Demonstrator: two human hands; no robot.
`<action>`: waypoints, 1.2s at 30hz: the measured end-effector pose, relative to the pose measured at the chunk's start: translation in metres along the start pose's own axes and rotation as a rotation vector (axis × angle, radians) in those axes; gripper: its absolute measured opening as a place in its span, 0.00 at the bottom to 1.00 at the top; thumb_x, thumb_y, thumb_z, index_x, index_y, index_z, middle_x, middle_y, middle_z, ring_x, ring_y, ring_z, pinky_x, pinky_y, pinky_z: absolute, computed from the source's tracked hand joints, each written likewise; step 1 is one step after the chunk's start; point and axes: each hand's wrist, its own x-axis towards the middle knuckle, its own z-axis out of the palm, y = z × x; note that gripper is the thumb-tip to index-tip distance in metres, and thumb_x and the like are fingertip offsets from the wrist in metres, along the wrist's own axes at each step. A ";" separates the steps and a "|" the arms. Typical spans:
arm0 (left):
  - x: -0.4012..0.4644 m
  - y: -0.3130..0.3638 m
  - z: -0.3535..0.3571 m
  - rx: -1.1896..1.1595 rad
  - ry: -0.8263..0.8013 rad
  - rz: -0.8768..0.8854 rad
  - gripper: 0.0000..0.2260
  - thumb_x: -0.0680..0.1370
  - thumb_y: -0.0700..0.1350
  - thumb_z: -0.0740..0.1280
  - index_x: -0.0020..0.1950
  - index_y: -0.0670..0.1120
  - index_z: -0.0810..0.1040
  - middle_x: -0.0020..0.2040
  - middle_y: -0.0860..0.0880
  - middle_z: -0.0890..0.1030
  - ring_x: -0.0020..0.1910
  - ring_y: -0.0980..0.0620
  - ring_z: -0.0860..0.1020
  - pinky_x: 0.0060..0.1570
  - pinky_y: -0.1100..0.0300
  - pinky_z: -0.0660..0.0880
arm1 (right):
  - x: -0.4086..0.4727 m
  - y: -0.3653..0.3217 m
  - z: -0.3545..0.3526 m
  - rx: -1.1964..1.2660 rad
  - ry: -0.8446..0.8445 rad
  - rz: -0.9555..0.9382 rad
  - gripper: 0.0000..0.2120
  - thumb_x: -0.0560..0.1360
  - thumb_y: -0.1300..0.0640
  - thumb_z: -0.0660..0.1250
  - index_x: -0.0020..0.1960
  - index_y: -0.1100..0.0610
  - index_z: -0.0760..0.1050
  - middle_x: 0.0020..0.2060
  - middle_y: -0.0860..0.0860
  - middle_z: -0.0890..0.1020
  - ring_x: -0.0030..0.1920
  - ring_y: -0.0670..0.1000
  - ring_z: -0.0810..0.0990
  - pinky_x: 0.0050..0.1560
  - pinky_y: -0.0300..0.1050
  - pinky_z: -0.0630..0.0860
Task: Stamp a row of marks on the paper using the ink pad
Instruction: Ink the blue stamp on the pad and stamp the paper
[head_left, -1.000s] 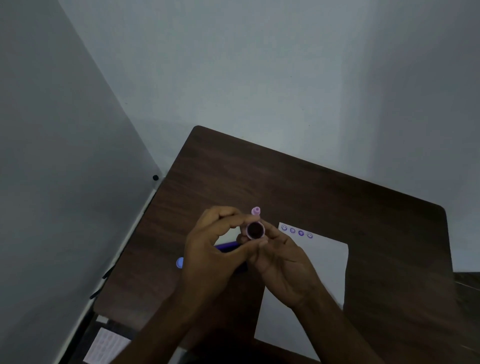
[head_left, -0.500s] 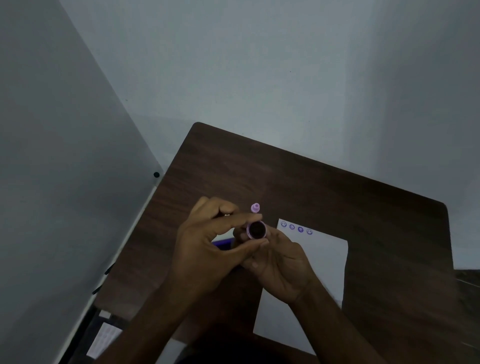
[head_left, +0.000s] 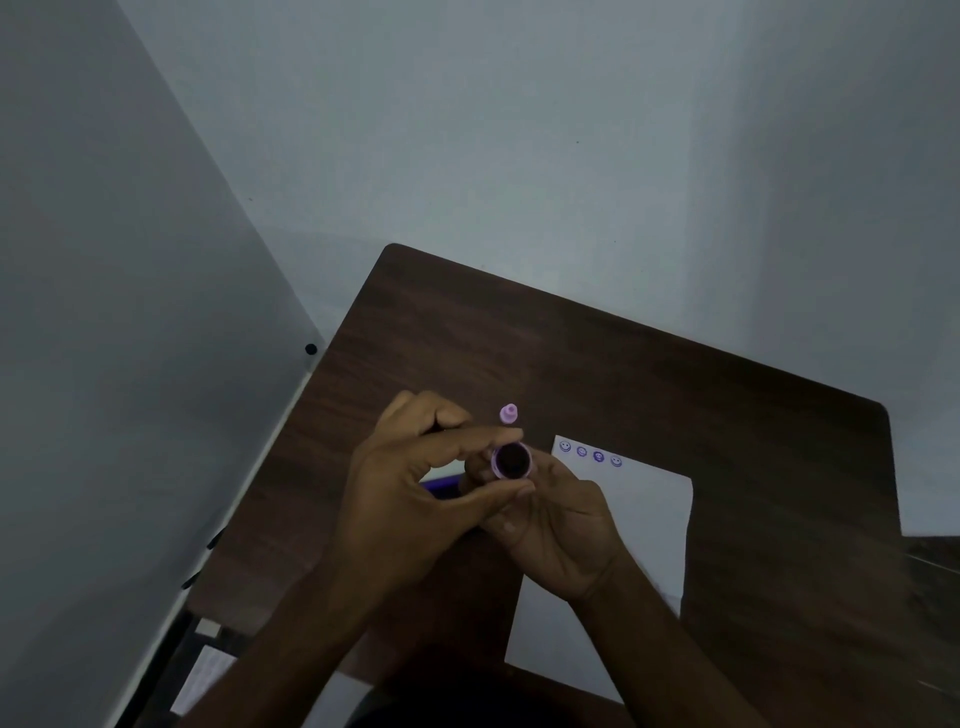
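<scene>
Both hands meet above the dark wooden table (head_left: 675, 395). The right hand (head_left: 561, 525) grips a small round purple-rimmed piece (head_left: 512, 460) with a dark centre, open face up; whether this is the ink pad or the stamp's end I cannot tell. The left hand (head_left: 410, 488) closes forefinger and thumb on its rim from above and below. A small pink stamp piece (head_left: 509, 413) stands on the table just beyond the hands. The white paper (head_left: 644, 519) lies under the right wrist, with four round smiley marks (head_left: 590, 453) in a row along its far edge. A purple object (head_left: 439, 483) shows through the left hand's curl.
</scene>
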 end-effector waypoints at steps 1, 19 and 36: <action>0.000 0.000 -0.001 0.011 0.010 0.016 0.23 0.66 0.60 0.66 0.45 0.42 0.82 0.40 0.47 0.80 0.41 0.53 0.73 0.43 0.67 0.68 | 0.001 0.001 0.000 -0.006 0.001 0.003 0.15 0.70 0.58 0.72 0.57 0.60 0.80 0.53 0.58 0.83 0.52 0.52 0.82 0.54 0.47 0.78; -0.029 -0.063 0.026 -0.022 0.030 -0.036 0.17 0.63 0.60 0.74 0.45 0.50 0.80 0.40 0.54 0.76 0.43 0.59 0.71 0.42 0.67 0.70 | 0.019 0.020 -0.044 -0.133 0.003 0.221 0.15 0.73 0.56 0.70 0.58 0.59 0.78 0.53 0.55 0.82 0.43 0.46 0.79 0.51 0.40 0.76; -0.086 -0.160 0.093 0.214 -0.298 -0.497 0.31 0.68 0.62 0.70 0.68 0.53 0.70 0.67 0.50 0.70 0.65 0.51 0.65 0.67 0.52 0.62 | 0.065 0.082 -0.096 -1.719 0.599 0.220 0.08 0.76 0.53 0.65 0.47 0.56 0.79 0.42 0.51 0.81 0.38 0.43 0.75 0.47 0.39 0.72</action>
